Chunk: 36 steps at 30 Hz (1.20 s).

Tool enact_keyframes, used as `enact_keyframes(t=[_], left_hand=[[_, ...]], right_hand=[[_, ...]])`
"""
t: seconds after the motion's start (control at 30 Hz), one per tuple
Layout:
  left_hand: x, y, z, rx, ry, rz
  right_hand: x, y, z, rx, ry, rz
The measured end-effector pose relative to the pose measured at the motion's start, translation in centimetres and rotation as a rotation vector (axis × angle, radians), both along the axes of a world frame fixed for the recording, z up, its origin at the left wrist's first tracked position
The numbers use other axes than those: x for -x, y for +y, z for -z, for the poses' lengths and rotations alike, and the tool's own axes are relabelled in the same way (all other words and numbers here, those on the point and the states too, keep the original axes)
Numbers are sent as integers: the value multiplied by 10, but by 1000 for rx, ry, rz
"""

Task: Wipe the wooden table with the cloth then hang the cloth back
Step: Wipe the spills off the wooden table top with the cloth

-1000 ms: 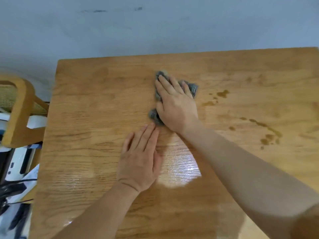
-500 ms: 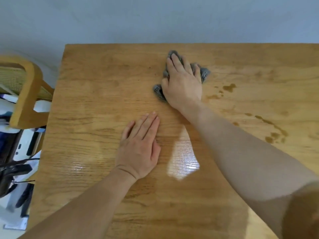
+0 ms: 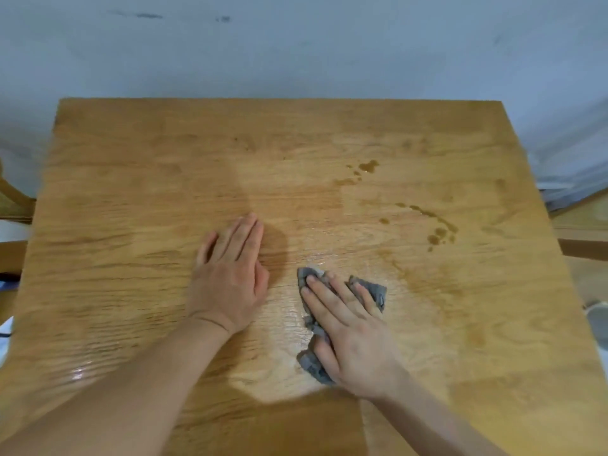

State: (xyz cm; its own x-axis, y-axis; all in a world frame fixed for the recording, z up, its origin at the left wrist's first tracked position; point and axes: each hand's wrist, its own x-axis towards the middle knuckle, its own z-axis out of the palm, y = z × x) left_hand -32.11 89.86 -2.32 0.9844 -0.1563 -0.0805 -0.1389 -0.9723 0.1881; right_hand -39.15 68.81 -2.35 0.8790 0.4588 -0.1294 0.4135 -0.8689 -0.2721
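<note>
Now | R hand (image 3: 357,340) presses cloth (image 3: 375,291), fingers (image 3: 329,301) straight | L hand (image 3: 230,281) flat on table (image 3: 131,192)

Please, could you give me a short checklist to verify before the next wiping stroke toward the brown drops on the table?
1. Right hand pressing flat on the grey cloth: ok.
2. Cloth spread out: not ok, it is bunched.
3. Left hand flat on the wooden table, apart from the cloth: ok.
4. Brown drops wiped: not ok, they lie beyond the cloth, to the right.
5. Path from cloth to drops free: ok.
6. Hanging place for the cloth: cannot tell, out of view.
</note>
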Motion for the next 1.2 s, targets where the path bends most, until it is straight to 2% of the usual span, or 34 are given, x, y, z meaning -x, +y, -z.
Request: enact_keyframes(t=[0.1,0.3,0.43,0.53,0.7,0.8,1.03,1.1,1.2], left_hand=[[2,0,0,-10,9,-5],[-26,-14,-10,12,8,-20],[-73,-29,-6,101,-58,-215],[-83,-58,0,90,-60,-390],[-82,-75,9,35,2,-400],[-82,-73,8,19,-15,-408],[-83,-71,9,19,-22,-326],[-86,-72,8,15,-25,-338],[-87,-72,8,-2,-24,-336]], right_hand=[[-46,21,-1,8,-24,129],[-167,50,-1,61,-34,205],[-206,59,5,40,-81,219],[-250,63,6,23,-82,223],[-317,75,9,22,-86,203],[-299,74,10,-2,-86,190],[-140,-4,1,-25,-48,116],[-139,-16,0,-16,-48,33],[-188,-6,1,-25,-59,0]])
